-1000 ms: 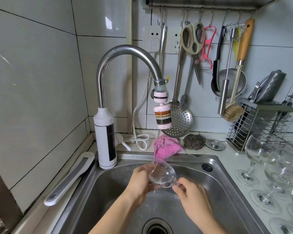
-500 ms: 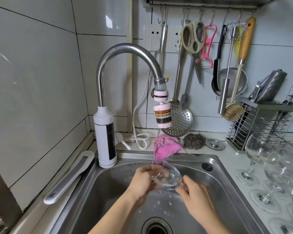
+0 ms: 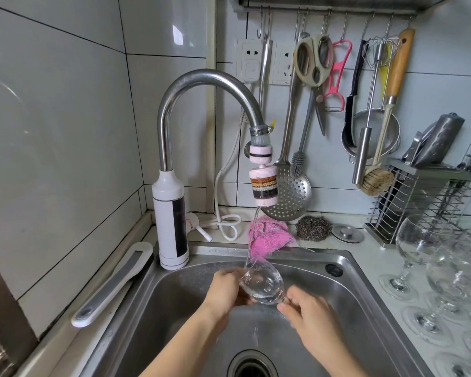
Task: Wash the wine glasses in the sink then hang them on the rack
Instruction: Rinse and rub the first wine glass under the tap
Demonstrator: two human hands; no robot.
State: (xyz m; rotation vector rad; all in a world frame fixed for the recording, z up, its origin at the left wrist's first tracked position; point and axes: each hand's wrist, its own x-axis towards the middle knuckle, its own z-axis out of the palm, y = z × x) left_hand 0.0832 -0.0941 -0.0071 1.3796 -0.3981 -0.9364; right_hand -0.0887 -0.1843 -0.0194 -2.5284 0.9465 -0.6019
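While the water runs, the left grip (image 3: 226, 291) is wrapped round the bowl of the wine glass (image 3: 263, 281), fingers curled over its left side. The right grip (image 3: 313, 319) is curled at the bowl's bottom end, thumb & forefinger pinched where the stem should be. Stem & foot are hidden behind the fingers, so can't say exactly which part it has.

The glass lies tilted, mouth up twd the stream (image 3: 252, 235) falling from the filter head (image 3: 264, 186) on the tap (image 3: 210, 77); the water lands at the rim. It's held in the air over the sink (image 3: 365, 295), apart from the steel, w/ the drain (image 3: 252, 365) below.

Step in hand, I'd say: rinsing this one glass; hanging not yet begun. Several other glasses (image 3: 416, 246) stand upright on the tabletop (image 3: 373, 248) right of the sink. Can't tell if they're washed.

Next move prob. calls for tipping the water out, then shifting to a firm hold on the stem before lifting away. Wet glass will be slick & thin, so keep it off the tap & sink wall. Can't pick out the hanging rack from here; the wire holder (image 3: 419, 197) at back right holds utensils.
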